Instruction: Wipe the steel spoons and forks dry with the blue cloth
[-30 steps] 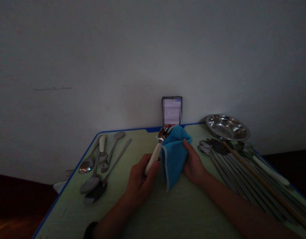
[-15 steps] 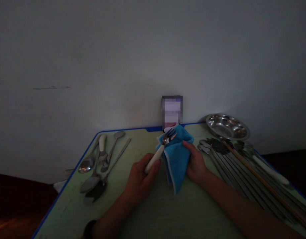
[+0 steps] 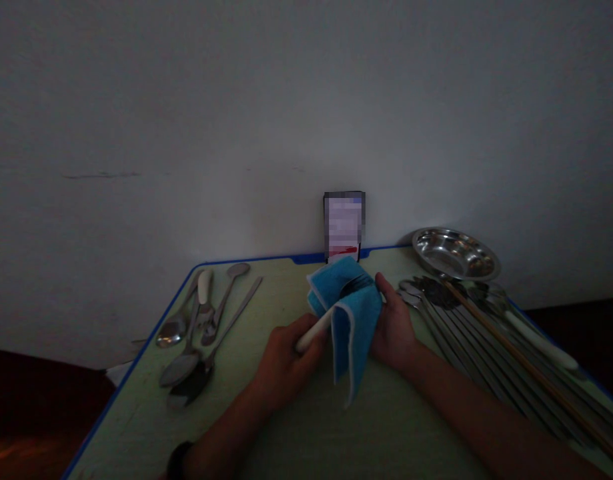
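My left hand (image 3: 286, 357) is closed round the white handle of a fork (image 3: 314, 330), held above the middle of a pale green table (image 3: 306, 427). The fork's metal head is wrapped inside a blue cloth (image 3: 347, 317), with only a sliver of its tines showing. My right hand (image 3: 394, 327) grips that cloth from the right, fingers pressed around the folded part. A corner of the cloth hangs down toward the table.
Several spoons and forks (image 3: 196, 333) lie at the table's left. A long row of metal utensils and chopsticks (image 3: 486, 333) lies at the right, behind them a steel dish (image 3: 454, 253). A small blurred card (image 3: 344, 223) leans on the wall.
The fork's head, bare against the cloth before, is now folded inside it. The cloth has shifted left over the tines and my right hand has closed in around it.
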A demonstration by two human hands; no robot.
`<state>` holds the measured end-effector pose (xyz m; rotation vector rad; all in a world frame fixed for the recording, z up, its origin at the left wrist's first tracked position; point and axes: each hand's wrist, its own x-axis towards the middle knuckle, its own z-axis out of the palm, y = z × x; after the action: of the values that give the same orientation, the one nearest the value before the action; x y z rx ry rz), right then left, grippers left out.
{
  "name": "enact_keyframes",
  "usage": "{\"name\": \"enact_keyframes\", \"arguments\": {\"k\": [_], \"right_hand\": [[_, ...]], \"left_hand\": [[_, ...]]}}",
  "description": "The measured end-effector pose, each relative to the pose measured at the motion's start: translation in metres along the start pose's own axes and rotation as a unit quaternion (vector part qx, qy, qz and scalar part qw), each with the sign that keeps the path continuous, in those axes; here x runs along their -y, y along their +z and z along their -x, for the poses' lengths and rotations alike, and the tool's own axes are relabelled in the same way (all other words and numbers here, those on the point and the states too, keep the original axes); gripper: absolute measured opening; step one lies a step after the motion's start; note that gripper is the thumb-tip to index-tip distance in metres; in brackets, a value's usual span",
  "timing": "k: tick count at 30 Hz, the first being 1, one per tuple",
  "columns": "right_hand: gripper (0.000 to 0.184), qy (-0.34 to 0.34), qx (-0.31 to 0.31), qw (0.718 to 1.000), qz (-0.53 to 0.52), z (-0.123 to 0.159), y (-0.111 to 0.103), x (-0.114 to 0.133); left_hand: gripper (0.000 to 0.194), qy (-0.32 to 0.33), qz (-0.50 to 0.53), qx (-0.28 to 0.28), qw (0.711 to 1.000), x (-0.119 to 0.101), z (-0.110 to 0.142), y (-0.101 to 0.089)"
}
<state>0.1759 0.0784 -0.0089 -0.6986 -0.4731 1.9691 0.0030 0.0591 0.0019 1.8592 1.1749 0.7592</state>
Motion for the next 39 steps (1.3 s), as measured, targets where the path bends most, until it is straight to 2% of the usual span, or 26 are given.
{"name": "enact_keyframes", "arguments": {"k": [2,5,9,12,20,24,30,34,36,39], "right_hand": [[0.055,-0.015,-0.001,1.000,0.011,0.000,0.000,-0.003],[0.038,-0.030,-0.010,0.998,0.056,0.000,-0.001,-0.010],[0.029,-0.072,-0.069,0.993,0.070,-0.003,0.001,-0.015],[0.029,-0.093,-0.109,0.988,0.059,-0.005,0.003,-0.018],[0.024,-0.163,-0.142,0.968,0.127,-0.009,-0.002,-0.026],[0.024,-0.175,-0.172,0.960,0.135,-0.009,-0.003,-0.028],[0.026,-0.208,-0.203,0.943,0.161,-0.009,-0.002,-0.029],[0.024,-0.213,-0.221,0.943,0.130,-0.007,0.001,-0.029],[0.026,-0.207,-0.225,0.944,0.122,-0.008,0.001,-0.029],[0.028,-0.212,-0.213,0.940,0.161,-0.009,0.000,-0.027]], "left_hand": [[0.026,0.004,0.004,0.005,1.000,0.001,0.000,0.001],[0.025,0.007,0.020,0.001,1.000,0.002,0.000,0.000],[0.025,0.012,0.020,-0.007,1.000,0.001,0.000,0.001],[0.024,0.010,0.002,0.004,1.000,0.001,0.001,0.002],[0.026,0.028,-0.057,0.052,0.997,0.001,0.001,0.003],[0.027,0.040,-0.095,0.072,0.992,0.002,0.002,0.004],[0.027,0.110,-0.239,0.063,0.963,0.004,0.004,0.006],[0.025,0.151,-0.301,0.044,0.941,0.006,0.005,0.008],[0.025,0.154,-0.300,0.037,0.941,0.006,0.005,0.008],[0.028,0.117,-0.239,0.042,0.963,0.005,0.006,0.007]]}}
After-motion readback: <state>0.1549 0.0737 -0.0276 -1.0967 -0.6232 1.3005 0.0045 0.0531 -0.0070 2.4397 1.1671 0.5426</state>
